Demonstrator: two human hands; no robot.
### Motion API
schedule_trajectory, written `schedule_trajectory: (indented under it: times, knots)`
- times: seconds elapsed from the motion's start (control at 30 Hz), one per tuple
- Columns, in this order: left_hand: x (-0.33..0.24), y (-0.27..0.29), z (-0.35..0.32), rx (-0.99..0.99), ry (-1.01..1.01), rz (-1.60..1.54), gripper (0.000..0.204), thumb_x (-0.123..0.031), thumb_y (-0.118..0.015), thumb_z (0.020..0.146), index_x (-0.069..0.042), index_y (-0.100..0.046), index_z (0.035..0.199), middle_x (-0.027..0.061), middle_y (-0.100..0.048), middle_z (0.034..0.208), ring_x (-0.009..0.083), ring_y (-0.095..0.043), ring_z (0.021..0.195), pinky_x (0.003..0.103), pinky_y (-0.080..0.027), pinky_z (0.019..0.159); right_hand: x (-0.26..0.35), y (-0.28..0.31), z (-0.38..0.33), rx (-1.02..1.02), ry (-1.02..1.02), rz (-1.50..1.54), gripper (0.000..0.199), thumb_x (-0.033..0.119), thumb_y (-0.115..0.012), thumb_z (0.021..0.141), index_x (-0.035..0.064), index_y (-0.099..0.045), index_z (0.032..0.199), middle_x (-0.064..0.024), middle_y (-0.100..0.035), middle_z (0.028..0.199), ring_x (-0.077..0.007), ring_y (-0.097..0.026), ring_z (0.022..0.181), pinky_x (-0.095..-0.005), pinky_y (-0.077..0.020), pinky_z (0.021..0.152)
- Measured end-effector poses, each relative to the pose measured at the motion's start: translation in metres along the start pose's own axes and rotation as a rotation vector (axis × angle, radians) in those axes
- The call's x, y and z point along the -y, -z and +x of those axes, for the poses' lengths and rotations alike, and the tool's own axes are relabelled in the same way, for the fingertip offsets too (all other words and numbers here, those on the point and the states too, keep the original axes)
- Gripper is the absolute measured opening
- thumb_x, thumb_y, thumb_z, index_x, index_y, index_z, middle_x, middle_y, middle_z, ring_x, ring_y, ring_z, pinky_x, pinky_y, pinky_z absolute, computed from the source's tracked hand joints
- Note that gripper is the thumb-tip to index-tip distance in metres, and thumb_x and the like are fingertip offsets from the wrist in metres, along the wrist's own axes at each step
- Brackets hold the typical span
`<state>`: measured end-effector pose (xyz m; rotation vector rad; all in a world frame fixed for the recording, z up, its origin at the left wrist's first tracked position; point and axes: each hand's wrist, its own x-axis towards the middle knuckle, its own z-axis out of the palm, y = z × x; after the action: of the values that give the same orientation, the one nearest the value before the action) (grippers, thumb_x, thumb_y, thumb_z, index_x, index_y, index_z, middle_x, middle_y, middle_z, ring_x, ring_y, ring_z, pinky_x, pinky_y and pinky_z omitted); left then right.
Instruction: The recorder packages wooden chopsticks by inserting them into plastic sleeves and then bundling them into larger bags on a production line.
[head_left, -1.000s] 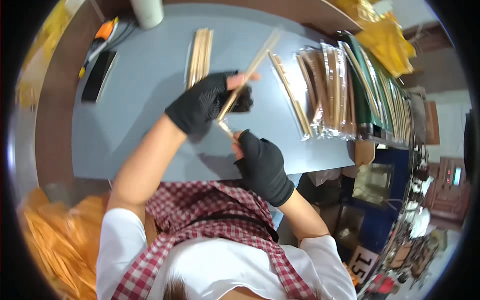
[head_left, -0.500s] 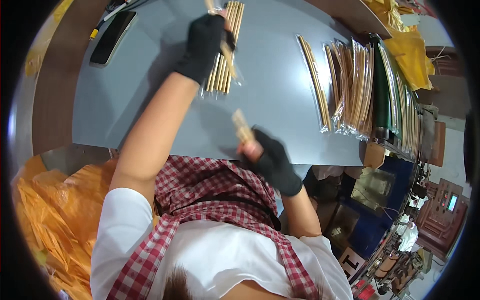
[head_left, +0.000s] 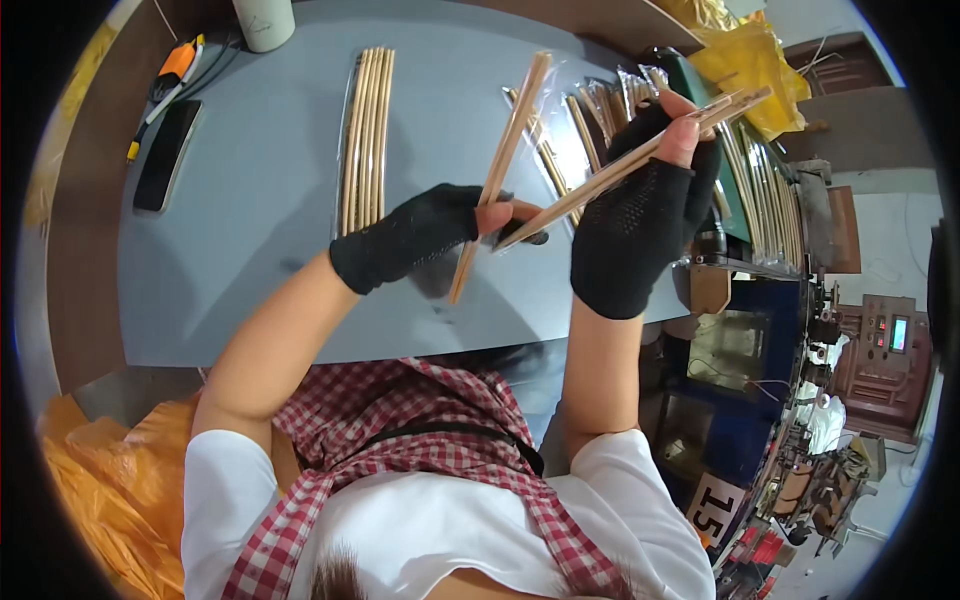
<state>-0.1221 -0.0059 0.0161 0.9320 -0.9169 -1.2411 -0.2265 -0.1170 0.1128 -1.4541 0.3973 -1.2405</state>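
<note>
Head | left hand [head_left: 428, 225]: sticks [head_left: 516, 130] jut both ways | right hand [head_left: 645, 205]: other sticks [head_left: 600, 188] likewise

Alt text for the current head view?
Black-gloved left hand and right hand each hold thin wooden sticks above a grey table. A plastic-wrapped stick bundle lies left of centre, a dark phone farther left; more wrapped sticks lie at right.
</note>
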Motion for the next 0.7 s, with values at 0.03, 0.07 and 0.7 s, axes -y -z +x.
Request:
schedule_trajectory:
  times: [0.03,0.07,0.7]
  knots:
    - [-0.002,-0.003,-0.001,-0.063,0.037,-0.002,0.047,-0.038,-0.056,0.098,0.003,-0.062,0.121,0.0110,-0.067,0.102,0.0166,-0.062,0.095,0.031,-0.049,0.088,-0.006,-0.002,-0.002,0.012,0.067,-0.101,0.033,0.032,-0.046,0.104,0.0023,-0.060,0.109,-0.0016,-0.052,0.090,-0.0102,-0.047,0.078,-0.0225,-0.0388,0.068]
    - [-0.004,-0.003,-0.001,-0.062,0.031,-0.001,0.047,-0.038,-0.056,0.098,0.003,-0.062,0.121,0.0110,-0.067,0.102,0.0166,-0.062,0.095,0.031,-0.049,0.088,-0.014,-0.004,-0.005,0.023,0.133,-0.202,0.034,0.031,-0.044,0.105,0.0020,-0.060,0.108,-0.0026,-0.052,0.092,-0.0108,-0.047,0.080,-0.0233,-0.0392,0.070]
    - [-0.026,0.003,-0.004,-0.075,0.199,0.002,0.036,-0.040,-0.053,0.098,-0.004,-0.061,0.093,-0.0040,-0.040,0.053,0.0054,-0.034,0.040,0.024,-0.028,0.040,-0.025,0.050,0.038,0.319,-0.490,0.203,0.018,0.014,-0.063,0.089,0.0006,-0.065,0.101,-0.0061,-0.063,0.101,-0.0146,-0.057,0.091,-0.0271,-0.0450,0.083]
